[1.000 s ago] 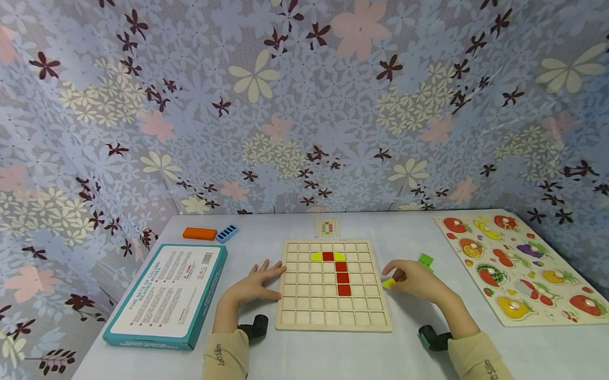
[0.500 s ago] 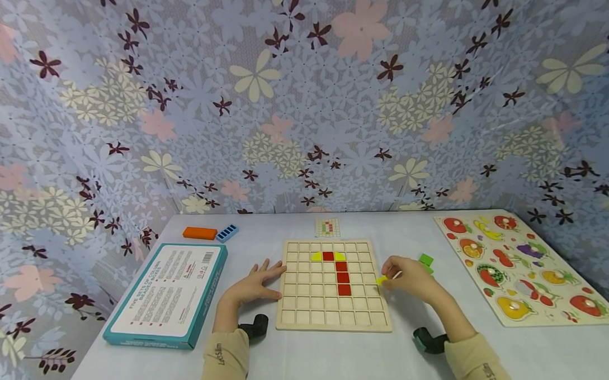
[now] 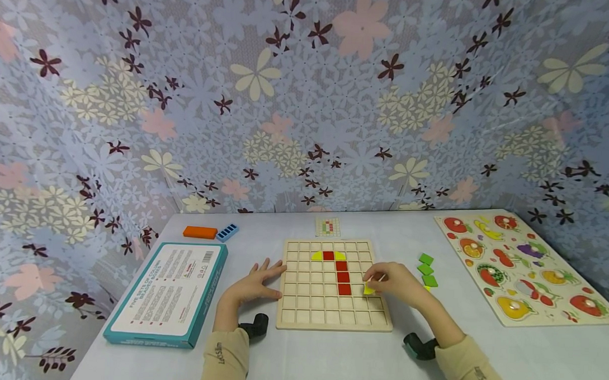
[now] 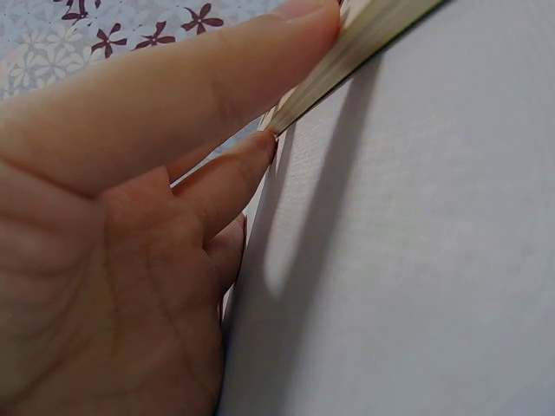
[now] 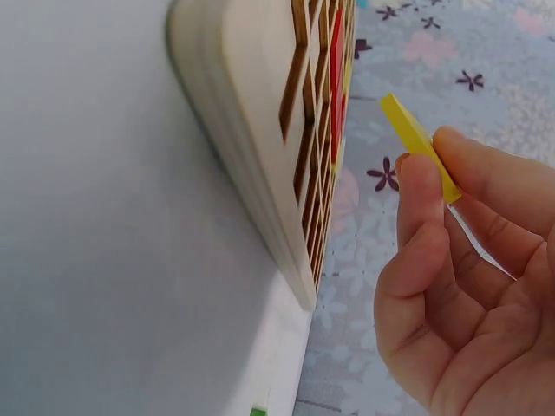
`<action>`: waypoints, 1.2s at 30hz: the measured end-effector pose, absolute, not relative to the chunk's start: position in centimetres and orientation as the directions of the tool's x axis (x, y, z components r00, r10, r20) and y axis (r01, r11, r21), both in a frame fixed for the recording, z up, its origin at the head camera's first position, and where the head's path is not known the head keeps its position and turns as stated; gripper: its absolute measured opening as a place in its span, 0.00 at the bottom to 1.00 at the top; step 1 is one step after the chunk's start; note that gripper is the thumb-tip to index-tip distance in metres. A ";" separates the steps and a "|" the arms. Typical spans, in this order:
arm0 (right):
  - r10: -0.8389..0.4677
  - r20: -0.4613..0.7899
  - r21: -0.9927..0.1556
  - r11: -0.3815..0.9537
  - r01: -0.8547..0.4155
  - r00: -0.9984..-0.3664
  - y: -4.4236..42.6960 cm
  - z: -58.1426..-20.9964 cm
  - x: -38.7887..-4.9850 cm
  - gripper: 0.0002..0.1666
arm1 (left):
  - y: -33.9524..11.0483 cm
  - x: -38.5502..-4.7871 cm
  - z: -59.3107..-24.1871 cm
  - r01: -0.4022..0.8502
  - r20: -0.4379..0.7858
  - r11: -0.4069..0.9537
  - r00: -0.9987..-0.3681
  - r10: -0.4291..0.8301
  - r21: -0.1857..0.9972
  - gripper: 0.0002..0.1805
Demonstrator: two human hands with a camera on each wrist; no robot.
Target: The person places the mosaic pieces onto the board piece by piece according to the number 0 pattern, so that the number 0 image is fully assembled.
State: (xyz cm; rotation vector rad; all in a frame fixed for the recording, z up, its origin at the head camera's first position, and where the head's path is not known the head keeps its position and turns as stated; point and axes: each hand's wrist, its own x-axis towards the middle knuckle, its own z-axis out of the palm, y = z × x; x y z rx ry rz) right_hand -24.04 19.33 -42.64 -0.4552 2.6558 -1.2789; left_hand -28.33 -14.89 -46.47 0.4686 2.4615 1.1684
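Note:
A wooden grid board (image 3: 304, 318) lies mid-table, with several red tiles (image 3: 343, 277) in its cells and two yellow rounded tiles (image 3: 316, 257) beside the topmost red one. My right hand (image 3: 399, 283) pinches a yellow tile (image 5: 421, 147) between thumb and fingers, above the board's right part; in the right wrist view the tile is held apart from the board. My left hand (image 3: 251, 286) touches the board's left edge with extended fingers; in the left wrist view the thumb (image 4: 199, 87) and a fingertip meet the board's side.
Several green tiles (image 3: 425, 269) lie right of the board, with a yellow piece (image 3: 427, 288) partly behind the right wrist. A small pattern card (image 3: 328, 227) lies behind the board. At left are a teal box (image 3: 167, 291), an orange block (image 3: 199, 233) and a blue piece (image 3: 227, 232); a fruit puzzle (image 3: 528, 270) lies right.
My right hand has moved left with the yellow tile, from beside the board to over its right columns, uncovering the green tiles. The left hand stays put.

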 end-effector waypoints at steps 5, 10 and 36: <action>-0.390 0.003 -0.761 0.597 -0.256 -0.921 18.9 -42.9 -23.9 0.05 | -14.9 -28.3 -46.4 0.136 -0.191 0.602 -0.875 0.446 0.787 0.42; -0.412 0.013 -0.731 0.618 -0.289 -0.911 18.3 -43.0 -23.9 0.07 | -14.9 -28.3 -46.3 0.144 -0.189 0.603 -0.871 0.453 0.784 0.42; -0.479 -0.037 -0.708 0.632 -0.315 -0.877 15.5 -43.6 -24.3 0.05 | -14.9 -28.3 -46.1 0.150 -0.187 0.606 -0.870 0.457 0.781 0.42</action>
